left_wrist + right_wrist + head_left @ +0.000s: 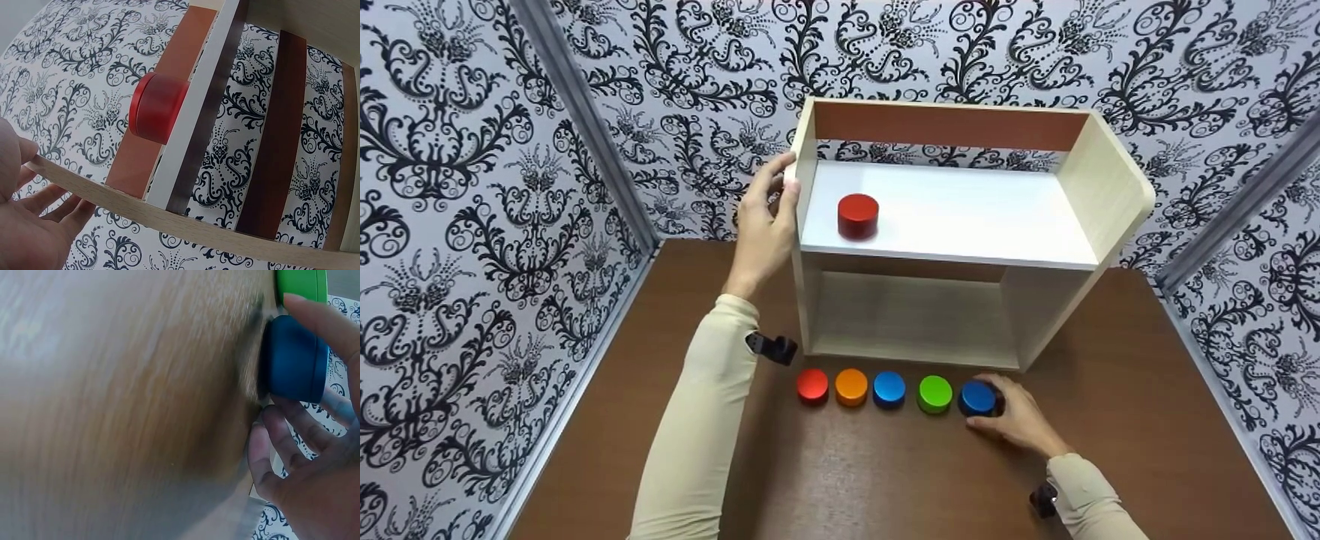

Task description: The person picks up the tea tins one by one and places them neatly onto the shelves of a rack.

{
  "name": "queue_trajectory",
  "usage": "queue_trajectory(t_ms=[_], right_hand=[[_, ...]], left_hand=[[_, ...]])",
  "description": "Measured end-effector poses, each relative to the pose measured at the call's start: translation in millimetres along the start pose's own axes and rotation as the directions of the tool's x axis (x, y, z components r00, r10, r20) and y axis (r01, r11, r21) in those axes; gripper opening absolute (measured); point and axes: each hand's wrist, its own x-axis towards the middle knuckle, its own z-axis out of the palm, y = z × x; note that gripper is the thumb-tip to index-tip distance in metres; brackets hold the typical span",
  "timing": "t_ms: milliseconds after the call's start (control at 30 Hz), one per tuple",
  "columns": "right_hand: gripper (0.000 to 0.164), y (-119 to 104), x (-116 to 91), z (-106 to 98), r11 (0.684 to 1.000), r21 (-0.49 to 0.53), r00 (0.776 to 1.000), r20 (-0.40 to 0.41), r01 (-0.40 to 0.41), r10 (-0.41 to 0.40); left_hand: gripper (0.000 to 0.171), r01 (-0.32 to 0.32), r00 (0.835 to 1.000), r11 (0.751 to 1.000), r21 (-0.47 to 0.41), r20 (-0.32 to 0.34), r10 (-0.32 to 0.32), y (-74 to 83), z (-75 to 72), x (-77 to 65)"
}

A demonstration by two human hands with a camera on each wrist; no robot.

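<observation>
My left hand (765, 217) grips the front edge of the left side panel of a pale wooden shelf unit (1110, 195); in the left wrist view its thumb is on one side and its fingers on the other. At the right end of a row on the table, my right hand (1016, 416) has its thumb and fingers around a dark blue cylindrical container (295, 360) that stands upright. Beside that stands a green container (935, 394). On the unit's white upper shelf, near its left side, sits a dark red container (858, 216).
Leftward along the row stand a lighter blue container (889, 389), an orange one (851, 387) and a bright red one (812, 386), just in front of the unit. Patterned panels (442, 300) border the brown table (885, 480) at the back and sides.
</observation>
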Motion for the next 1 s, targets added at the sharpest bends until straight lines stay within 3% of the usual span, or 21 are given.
queue_trajectory(t_ms=[200, 467, 1000], right_hand=[[0.062, -0.2, 0.3, 1.3, 0.999, -0.040, 1.000, -0.025, 0.008, -0.009], [0.063, -5.3, -0.9, -2.7, 1.000, 0.011, 0.999, -0.053, -0.005, 0.005], [0.064, -37.1, -2.8, -34.7, 0.994, 0.112, 0.997, -0.075, -0.004, 0.012]], left_hand=[[0.038, -0.012, 1.000, 1.000, -0.001, -0.005, 0.012, 1.4, 0.1, -0.5], [0.038, 0.001, 1.000, 1.000, 0.023, 0.000, -0.001, 1.1, -0.4, -0.3], [0.038, 0.008, 1.000, 1.000, 0.011, 0.001, -0.008, 1.5, -0.2, 0.1]])
